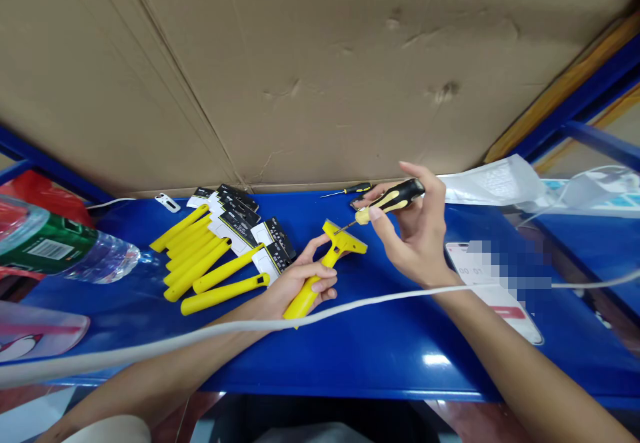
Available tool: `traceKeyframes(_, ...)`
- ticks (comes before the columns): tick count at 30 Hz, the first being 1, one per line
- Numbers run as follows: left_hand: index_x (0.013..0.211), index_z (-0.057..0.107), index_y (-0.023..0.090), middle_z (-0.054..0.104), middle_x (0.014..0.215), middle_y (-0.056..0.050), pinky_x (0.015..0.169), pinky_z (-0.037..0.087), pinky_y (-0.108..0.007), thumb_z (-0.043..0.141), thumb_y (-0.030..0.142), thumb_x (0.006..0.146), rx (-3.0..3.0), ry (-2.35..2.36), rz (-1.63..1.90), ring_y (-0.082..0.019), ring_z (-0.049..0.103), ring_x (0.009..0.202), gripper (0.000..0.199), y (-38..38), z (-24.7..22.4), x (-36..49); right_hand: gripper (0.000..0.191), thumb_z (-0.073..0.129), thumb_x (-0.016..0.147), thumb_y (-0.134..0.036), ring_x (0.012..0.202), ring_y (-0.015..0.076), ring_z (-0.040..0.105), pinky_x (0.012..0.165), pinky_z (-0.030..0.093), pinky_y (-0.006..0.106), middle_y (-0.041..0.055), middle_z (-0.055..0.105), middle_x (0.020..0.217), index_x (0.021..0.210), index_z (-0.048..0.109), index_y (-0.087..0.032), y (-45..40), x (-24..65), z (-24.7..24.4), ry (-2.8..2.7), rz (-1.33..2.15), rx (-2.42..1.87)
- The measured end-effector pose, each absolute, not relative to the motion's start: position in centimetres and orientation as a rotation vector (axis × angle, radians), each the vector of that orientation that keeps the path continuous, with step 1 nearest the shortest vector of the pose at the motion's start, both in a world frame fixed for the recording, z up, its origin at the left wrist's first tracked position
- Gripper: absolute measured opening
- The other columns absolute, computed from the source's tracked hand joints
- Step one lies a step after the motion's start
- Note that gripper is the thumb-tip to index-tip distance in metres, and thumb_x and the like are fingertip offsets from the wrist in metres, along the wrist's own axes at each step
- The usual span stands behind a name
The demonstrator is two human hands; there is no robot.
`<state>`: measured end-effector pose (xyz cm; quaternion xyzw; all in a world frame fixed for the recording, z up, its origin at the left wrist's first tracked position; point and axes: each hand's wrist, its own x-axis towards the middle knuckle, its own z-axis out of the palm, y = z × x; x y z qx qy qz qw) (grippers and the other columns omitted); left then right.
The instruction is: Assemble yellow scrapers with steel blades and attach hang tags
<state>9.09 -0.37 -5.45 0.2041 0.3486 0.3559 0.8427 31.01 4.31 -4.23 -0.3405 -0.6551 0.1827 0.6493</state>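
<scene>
My left hand [305, 280] is wrapped round the handle of a yellow scraper [333, 251], whose wide head points up and to the right. In my right hand [417, 230] is a screwdriver [393, 200] with a black and pale yellow handle, held between thumb and fingers. Its shaft slants down to the left, and the tip meets the scraper's head; the screw itself is too small to make out. Left of my left hand lie several yellow handles [200, 270] side by side, with black and white cards [237, 220] beyond them.
A second, small screwdriver [350, 190] lies near the cardboard wall [320, 83]. To the right are a phone [493, 290] and white plastic wrapping [490, 180]. A bottle [65, 246] and a pink cup [45, 330] stand left. A white cable [370, 300] crosses in front of both forearms.
</scene>
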Motion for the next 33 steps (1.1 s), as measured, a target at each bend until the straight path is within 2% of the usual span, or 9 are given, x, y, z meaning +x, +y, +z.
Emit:
traceKeyframes(3, 0.161, 0.054, 0.035, 0.039, 0.06, 0.014, 0.066, 0.046, -0.023, 0.088, 0.006, 0.076, 0.435, 0.749, 0.754, -0.007, 0.039, 0.052, 0.096, -0.4, -5.4, 9.1, 0.064, 0.076, 0.106, -0.034, 0.113, 0.0299, 0.084, 0.099, 0.073, 0.057, 0.0069, 0.075, 0.132, 0.162, 0.044, -0.04, 3.9, 30.9, -3.7, -1.548, 0.585, -0.693)
traceKeyframes(8, 0.159, 0.054, 0.034, 0.04, 0.062, 0.014, 0.067, 0.048, -0.025, 0.088, 0.008, 0.076, 0.455, 0.751, 0.756, -0.007, 0.038, 0.052, 0.094, -0.4, -5.5, 9.3, 0.061, 0.083, 0.102, -0.035, 0.101, 0.03, 0.086, 0.091, 0.075, 0.053, 0.0027, 0.08, 0.11, 0.154, 0.051, -0.036, 4.1, 30.7, -3.6, -1.511, 0.561, -0.768)
traceKeyframes(11, 0.16, 0.051, 0.033, 0.043, 0.063, 0.014, 0.068, 0.049, -0.026, 0.09, 0.009, 0.075, 0.474, 0.745, 0.762, -0.007, 0.037, 0.052, 0.097, -0.4, -5.6, 9.4, 0.06, 0.09, 0.096, -0.036, 0.098, 0.0304, 0.086, 0.083, 0.076, 0.05, 0.0009, 0.078, 0.103, 0.146, 0.056, -0.037, 4.5, 30.7, -4.1, -1.47, 0.498, -0.754)
traceKeyframes(19, 0.16, 0.052, 0.033, 0.048, 0.065, 0.014, 0.071, 0.051, -0.027, 0.088, 0.01, 0.076, 0.536, 0.731, 0.772, -0.006, 0.038, 0.052, 0.094, -0.6, -5.8, 9.5, 0.061, 0.098, 0.088, -0.042, 0.09, 0.0278, 0.084, 0.075, 0.075, 0.046, 0.0021, 0.07, 0.112, 0.135, 0.059, -0.036, 4.5, 30.6, -4.5, -1.441, 0.387, -0.817)
traceKeyframes(23, 0.158, 0.052, 0.027, 0.047, 0.06, 0.014, 0.07, 0.053, -0.028, 0.087, 0.012, 0.078, 0.623, 0.721, 0.779, -0.007, 0.041, 0.049, 0.088, -0.8, -5.9, 9.6, 0.064, 0.101, 0.083, -0.045, 0.083, 0.0228, 0.078, 0.069, 0.073, 0.043, 0.003, 0.063, 0.119, 0.131, 0.059, -0.036, 4.6, 30.7, -4.4, -1.414, 0.306, -0.818)
traceKeyframes(25, 0.155, 0.053, 0.026, 0.057, 0.069, 0.011, 0.07, 0.055, -0.03, 0.087, 0.012, 0.08, 0.674, 0.725, 0.796, -0.006, 0.043, 0.048, 0.083, -0.9, -5.8, 9.7, 0.069, 0.104, 0.079, -0.049, 0.084, 0.0218, 0.075, 0.069, 0.072, 0.042, 0.0044, 0.061, 0.124, 0.13, 0.059, -0.035, 4.8, 30.7, -4.3, -1.375, 0.246, -0.823)
traceKeyframes(27, 0.153, 0.054, 0.027, 0.069, 0.088, 0.006, 0.07, 0.059, -0.033, 0.087, 0.011, 0.081, 0.718, 0.736, 0.837, -0.003, 0.045, 0.048, 0.081, -0.9, -5.7, 9.7, 0.073, 0.106, 0.075, -0.051, 0.091, 0.0233, 0.074, 0.073, 0.072, 0.043, 0.0055, 0.059, 0.127, 0.128, 0.058, -0.035, 5.1, 30.8, -4.2, -1.316, 0.191, -0.823)
traceKeyframes(30, 0.153, 0.054, 0.029, 0.075, 0.111, 0.002, 0.071, 0.063, -0.036, 0.089, 0.011, 0.081, 0.782, 0.749, 0.94, -0.001, 0.047, 0.047, 0.081, -0.5, -5.4, 9.5, 0.07, 0.106, 0.076, -0.048, 0.091, 0.0235, 0.075, 0.078, 0.073, 0.046, 0.0044, 0.058, 0.126, 0.124, 0.057, -0.036, 5.6, 31.3, -4.1, -1.219, 0.194, -0.801)
traceKeyframes(33, 0.158, 0.052, 0.029, 0.073, 0.096, 0.006, 0.07, 0.061, -0.033, 0.09, 0.012, 0.079, 0.793, 0.771, 1.064, -0.003, 0.049, 0.048, 0.089, 0.4, -4.6, 8.8, 0.064, 0.102, 0.083, -0.044, 0.088, 0.0242, 0.08, 0.079, 0.074, 0.048, 0.0028, 0.061, 0.122, 0.126, 0.054, -0.038, 6.1, 31.8, -4.2, -1.16, 0.232, -0.775)
